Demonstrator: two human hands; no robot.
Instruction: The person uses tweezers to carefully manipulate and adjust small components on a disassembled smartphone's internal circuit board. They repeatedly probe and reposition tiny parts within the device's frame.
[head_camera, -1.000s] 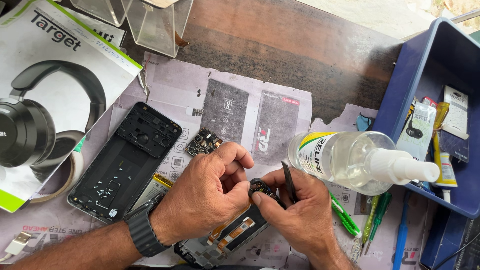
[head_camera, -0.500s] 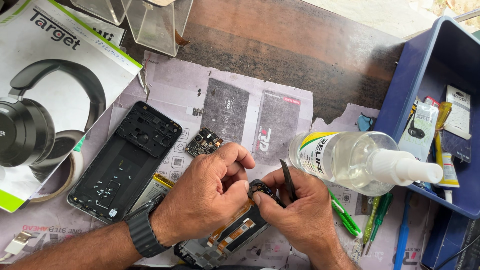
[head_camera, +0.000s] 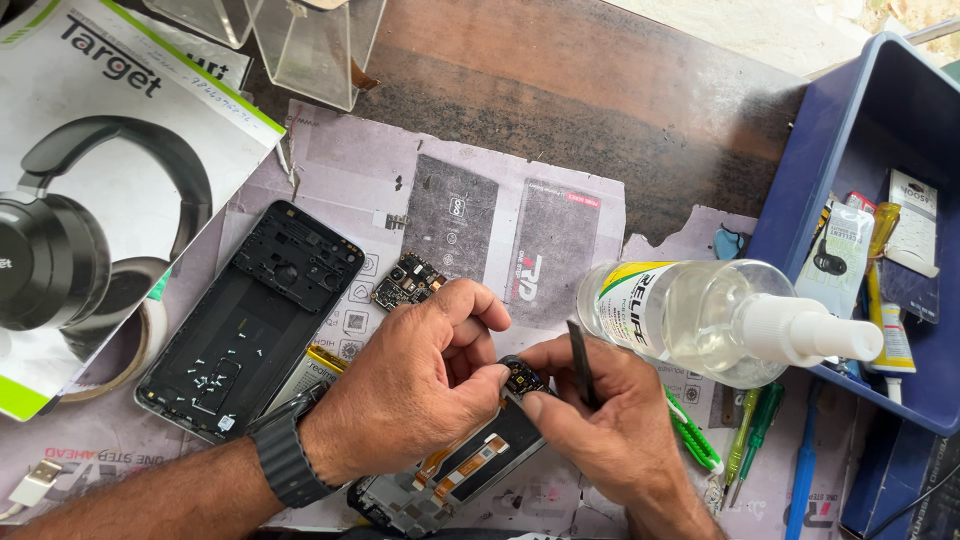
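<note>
- A headphone box (head_camera: 95, 200) with a picture of black over-ear headphones lies at the far left of the wooden table (head_camera: 600, 110), with a roll of tape (head_camera: 120, 355) partly tucked under its lower edge.
- Two clear plastic containers (head_camera: 300, 45) stand at the top edge, behind a torn printed paper sheet (head_camera: 340, 180) that covers the work area.
- A black phone back frame (head_camera: 250, 320), stripped and lying inside-up, rests on the paper just left of the hands; a small circuit board (head_camera: 407, 281) lies loose beside its upper right corner.
- The left hand (head_camera: 420, 385), a dark watch (head_camera: 285, 455) on its wrist, is curled, thumb and fingertips pinching at a small dark camera module (head_camera: 522, 378).
- That module sits at the top end of an opened phone body (head_camera: 450, 475), which lies tilted on the paper beneath both hands, orange flex cables showing.
- The right hand (head_camera: 610, 430) is closed on the same module from the other side and also grips black tweezers (head_camera: 582, 362), which point upward between its fingers.
- A clear spray bottle (head_camera: 720, 320) lies on its side just right of the hands, its white nozzle resting over the edge of a blue plastic tray (head_camera: 850, 130).
- Green-handled screwdrivers (head_camera: 755, 430) lie on the paper below the bottle; small packets and tubes fill the tray.
</note>
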